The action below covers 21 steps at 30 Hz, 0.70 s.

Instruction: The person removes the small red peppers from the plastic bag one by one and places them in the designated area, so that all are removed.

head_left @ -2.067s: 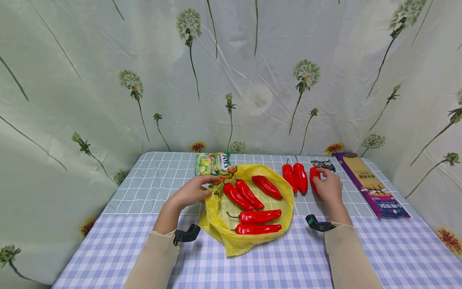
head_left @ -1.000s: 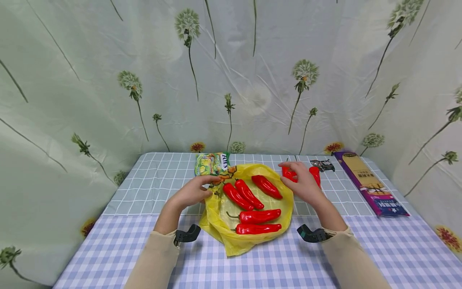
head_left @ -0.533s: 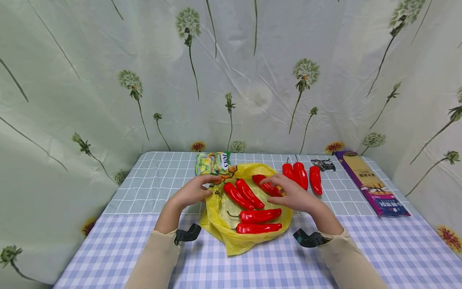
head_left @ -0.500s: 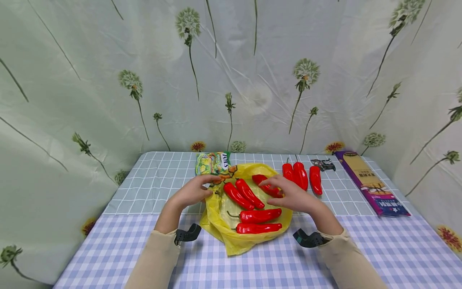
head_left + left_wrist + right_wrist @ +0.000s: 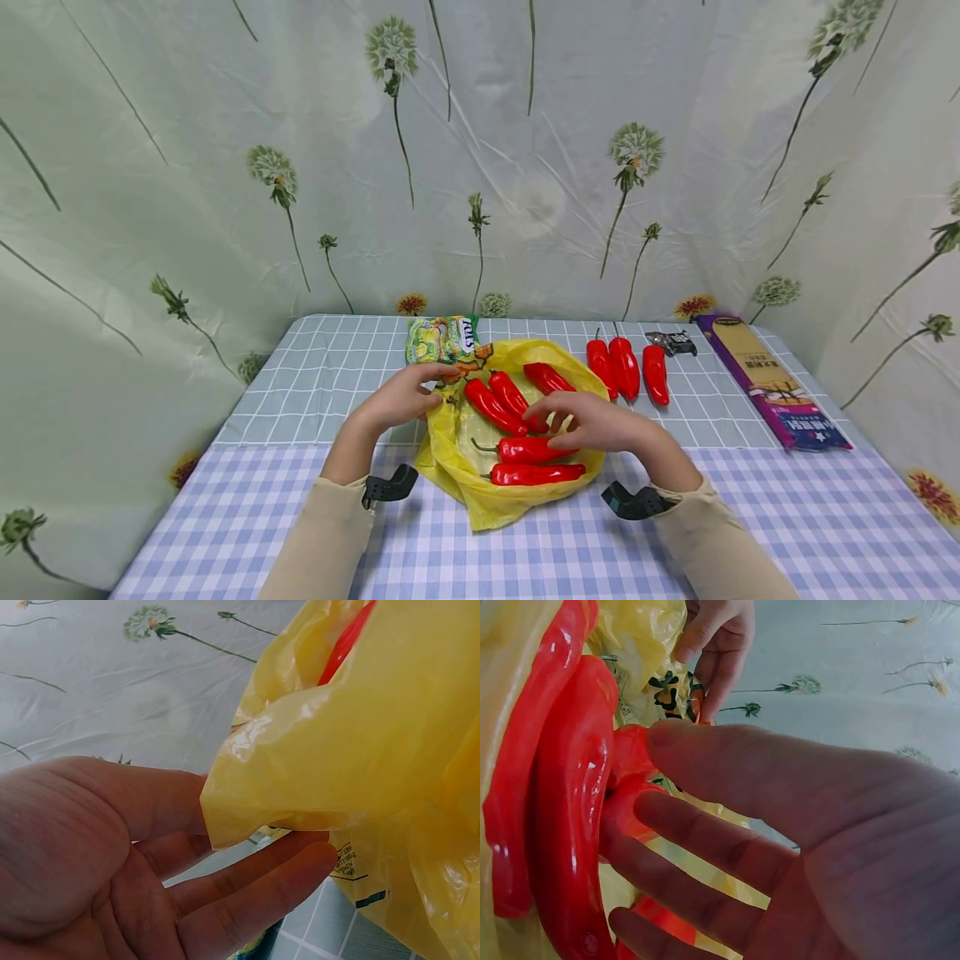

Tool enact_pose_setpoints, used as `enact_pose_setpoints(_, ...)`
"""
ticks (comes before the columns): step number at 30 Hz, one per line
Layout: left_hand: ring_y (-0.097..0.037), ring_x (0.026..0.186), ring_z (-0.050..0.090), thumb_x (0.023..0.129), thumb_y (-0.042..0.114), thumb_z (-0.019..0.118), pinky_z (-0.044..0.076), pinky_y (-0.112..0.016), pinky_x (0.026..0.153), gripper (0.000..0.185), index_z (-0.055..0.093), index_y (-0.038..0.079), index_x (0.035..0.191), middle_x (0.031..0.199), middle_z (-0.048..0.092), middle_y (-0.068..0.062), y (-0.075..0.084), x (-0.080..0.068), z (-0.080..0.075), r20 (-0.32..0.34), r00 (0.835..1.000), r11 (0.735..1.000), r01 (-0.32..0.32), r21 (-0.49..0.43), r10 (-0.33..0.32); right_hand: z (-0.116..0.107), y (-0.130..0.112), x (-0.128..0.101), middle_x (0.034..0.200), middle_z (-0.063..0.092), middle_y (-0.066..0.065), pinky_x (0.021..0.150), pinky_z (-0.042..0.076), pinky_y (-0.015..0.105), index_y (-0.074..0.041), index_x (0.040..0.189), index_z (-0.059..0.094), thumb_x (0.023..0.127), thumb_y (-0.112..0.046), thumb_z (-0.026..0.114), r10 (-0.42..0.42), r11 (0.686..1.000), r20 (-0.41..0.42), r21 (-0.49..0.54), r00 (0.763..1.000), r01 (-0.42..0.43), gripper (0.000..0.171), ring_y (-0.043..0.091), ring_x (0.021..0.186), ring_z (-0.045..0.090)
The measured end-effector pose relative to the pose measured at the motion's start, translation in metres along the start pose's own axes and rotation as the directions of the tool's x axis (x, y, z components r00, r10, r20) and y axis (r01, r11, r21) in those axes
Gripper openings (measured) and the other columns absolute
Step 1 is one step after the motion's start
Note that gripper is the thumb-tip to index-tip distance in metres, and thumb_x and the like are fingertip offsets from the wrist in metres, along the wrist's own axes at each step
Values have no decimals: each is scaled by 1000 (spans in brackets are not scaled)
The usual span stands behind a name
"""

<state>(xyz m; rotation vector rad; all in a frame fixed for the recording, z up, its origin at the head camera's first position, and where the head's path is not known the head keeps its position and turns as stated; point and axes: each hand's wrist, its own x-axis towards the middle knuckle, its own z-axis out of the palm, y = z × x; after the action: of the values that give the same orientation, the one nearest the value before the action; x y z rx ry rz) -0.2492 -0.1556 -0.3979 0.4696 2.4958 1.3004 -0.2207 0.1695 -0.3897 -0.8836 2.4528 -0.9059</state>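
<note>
Reading "HALLS" only in part on the green and yellow sweet packet (image 5: pixel 443 339) at the far edge of the crumpled yellow plastic bag (image 5: pixel 480 492); writing on the long purple flat box (image 5: pixel 772 385) is illegible. Left hand (image 5: pixel 401 398) pinches the bag's left rim. Right hand (image 5: pixel 592 421), fingers spread and loose, hovers over the glossy red peppers (image 5: pixel 536 450) inside the bag, fingertips touching one.

Five red plastic peppers (image 5: pixel 534 450) lie on the yellow plastic bag (image 5: pixel 480 505); three more red peppers (image 5: pixel 627 367) lie right of it.
</note>
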Motion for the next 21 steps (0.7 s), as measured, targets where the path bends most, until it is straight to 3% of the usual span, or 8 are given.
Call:
enact_pose_setpoints(11,-19,85,67,90,-2,54,58,-33,66,52,56,9,141,147,52,-18,0,-1,0,4,1000,1000,-12,1,12,6,0,3,111,67,-6,85,56,31,-24,126,68,86,-17,76,34,999,67,-34,997,-32,41,19,105,60)
enact_pose_setpoints(16,-20,84,65,90,-1,55,59,-38,68,52,56,10,141,146,53,-17,0,0,0,1,1000,1000,-13,16,13,9,0,4,114,68,-5,88,56,36,-25,125,68,85,-17,77,45,998,66,-55,997,-41,42,19,107,60)
enact_pose_setpoints(21,-21,86,64,90,-1,54,57,-33,66,52,56,10,141,146,54,-17,1,-1,0,1,1000,1000,-12,29,12,13,0,5,118,67,-4,91,56,40,-24,126,68,85,-15,77,47,997,63,-66,997,-43,43,19,109,59)
